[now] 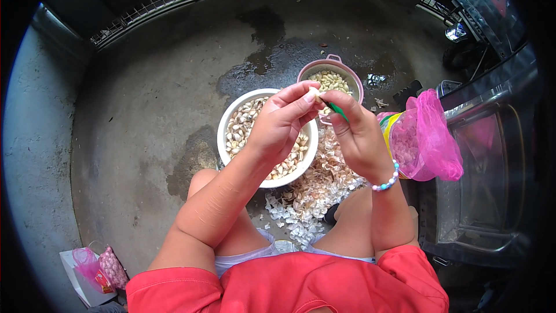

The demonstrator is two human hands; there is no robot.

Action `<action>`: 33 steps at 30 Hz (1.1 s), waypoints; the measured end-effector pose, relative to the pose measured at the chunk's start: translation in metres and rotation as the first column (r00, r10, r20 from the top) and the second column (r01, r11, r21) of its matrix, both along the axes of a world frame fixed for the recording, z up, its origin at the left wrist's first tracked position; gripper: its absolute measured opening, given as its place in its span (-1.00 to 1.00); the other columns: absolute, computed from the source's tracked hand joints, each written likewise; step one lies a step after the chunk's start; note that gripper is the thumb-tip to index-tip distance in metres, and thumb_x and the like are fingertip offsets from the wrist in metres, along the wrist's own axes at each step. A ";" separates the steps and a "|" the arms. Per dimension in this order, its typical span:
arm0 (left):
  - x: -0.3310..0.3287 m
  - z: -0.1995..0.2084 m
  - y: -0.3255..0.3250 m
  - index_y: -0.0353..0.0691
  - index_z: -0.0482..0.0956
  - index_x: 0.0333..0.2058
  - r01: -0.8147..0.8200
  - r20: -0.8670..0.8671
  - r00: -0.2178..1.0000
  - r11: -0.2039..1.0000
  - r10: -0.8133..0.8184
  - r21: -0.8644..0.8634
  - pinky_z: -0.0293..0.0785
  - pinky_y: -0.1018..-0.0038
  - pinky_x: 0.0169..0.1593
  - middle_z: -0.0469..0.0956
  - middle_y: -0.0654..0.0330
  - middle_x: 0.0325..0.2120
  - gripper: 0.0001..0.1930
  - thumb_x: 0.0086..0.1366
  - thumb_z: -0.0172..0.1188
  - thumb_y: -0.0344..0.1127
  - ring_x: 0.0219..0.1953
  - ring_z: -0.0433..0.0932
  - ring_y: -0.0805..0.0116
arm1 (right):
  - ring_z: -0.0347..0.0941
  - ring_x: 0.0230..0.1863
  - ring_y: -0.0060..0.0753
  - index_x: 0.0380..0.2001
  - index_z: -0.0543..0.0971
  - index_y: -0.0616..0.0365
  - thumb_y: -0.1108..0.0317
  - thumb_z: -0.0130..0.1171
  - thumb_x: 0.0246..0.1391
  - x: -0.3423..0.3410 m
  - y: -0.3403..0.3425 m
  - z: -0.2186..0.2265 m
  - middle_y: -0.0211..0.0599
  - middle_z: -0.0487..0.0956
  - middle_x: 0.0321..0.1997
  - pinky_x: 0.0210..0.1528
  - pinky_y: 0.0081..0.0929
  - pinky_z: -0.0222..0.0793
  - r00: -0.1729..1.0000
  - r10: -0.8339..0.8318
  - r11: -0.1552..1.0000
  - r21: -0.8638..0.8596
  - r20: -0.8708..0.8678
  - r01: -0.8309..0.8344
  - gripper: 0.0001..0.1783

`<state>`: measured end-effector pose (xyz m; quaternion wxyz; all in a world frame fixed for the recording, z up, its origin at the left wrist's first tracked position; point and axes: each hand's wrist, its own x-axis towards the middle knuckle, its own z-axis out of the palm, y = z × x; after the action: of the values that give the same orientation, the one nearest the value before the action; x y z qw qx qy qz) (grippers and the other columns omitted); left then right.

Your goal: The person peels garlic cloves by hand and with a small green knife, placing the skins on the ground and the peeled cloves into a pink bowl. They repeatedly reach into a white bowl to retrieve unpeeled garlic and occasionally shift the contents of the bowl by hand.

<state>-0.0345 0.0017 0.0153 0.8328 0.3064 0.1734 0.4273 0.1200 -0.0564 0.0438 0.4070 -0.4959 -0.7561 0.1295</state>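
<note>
Both my hands meet above the bowls. My left hand [279, 123] pinches a pale garlic clove [315, 94] between thumb and fingertips. My right hand [365, 144], with a beaded bracelet on its wrist, is closed round a small green-handled tool [337, 110] at the clove; its working end is hidden by the fingers. Below my left hand stands a white basin [222, 142] of unpeeled garlic cloves [246, 120]. A pink colander-like bowl [358, 79] with peeled cloves [330, 79] stands just beyond my hands, partly hidden by them.
Loose garlic skins [310, 206] are heaped on the floor between my legs. A pink plastic bag [431, 133] stands at the right, beside a dark metal-framed piece [483, 156]. Wet patches [263, 61] mark the concrete. A netted bag [113, 268] lies at lower left.
</note>
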 end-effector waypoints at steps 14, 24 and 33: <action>-0.007 -0.001 0.010 -0.22 0.35 -0.01 0.174 0.024 0.984 0.984 -0.175 0.044 0.40 0.43 -0.09 0.49 0.18 -0.31 -0.62 0.19 0.13 -0.38 -0.26 0.50 0.39 | 0.44 -0.29 0.13 -0.07 0.37 0.21 0.28 -0.06 0.09 0.049 -0.004 -0.002 0.21 0.49 -0.36 -0.28 -0.17 0.32 0.974 -0.215 0.927 -0.300 0.067 0.225 -0.65; 0.017 -0.006 -0.002 -0.21 0.37 -0.10 0.169 -0.048 0.984 0.985 -0.170 -0.030 0.45 0.41 -0.11 0.49 0.20 -0.30 -0.75 0.23 0.07 -0.37 -0.25 0.52 0.40 | 0.43 -0.52 -0.28 -0.44 0.49 0.30 0.37 0.27 -0.18 0.021 -0.010 0.005 -0.15 0.49 -0.55 -0.45 -0.41 0.30 0.968 -0.112 0.990 -0.108 -0.226 0.090 -0.76; 0.051 -0.039 0.025 -0.23 0.44 -0.20 0.062 -0.565 0.825 0.993 0.006 0.101 0.46 0.51 -0.22 0.52 0.23 -0.34 -0.81 0.20 0.11 -0.39 -0.28 0.54 0.41 | 0.44 -0.54 -0.14 -0.57 0.51 0.27 0.52 0.16 -0.21 0.086 0.009 -0.024 -0.09 0.48 -0.60 -0.47 -0.36 0.30 0.955 -0.296 0.932 -0.231 -0.033 0.281 -0.95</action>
<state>0.0166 0.0271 -0.0236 0.7316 0.4689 0.3819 0.3147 0.2059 -0.0474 0.0201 0.3882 -0.6395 -0.6417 0.1694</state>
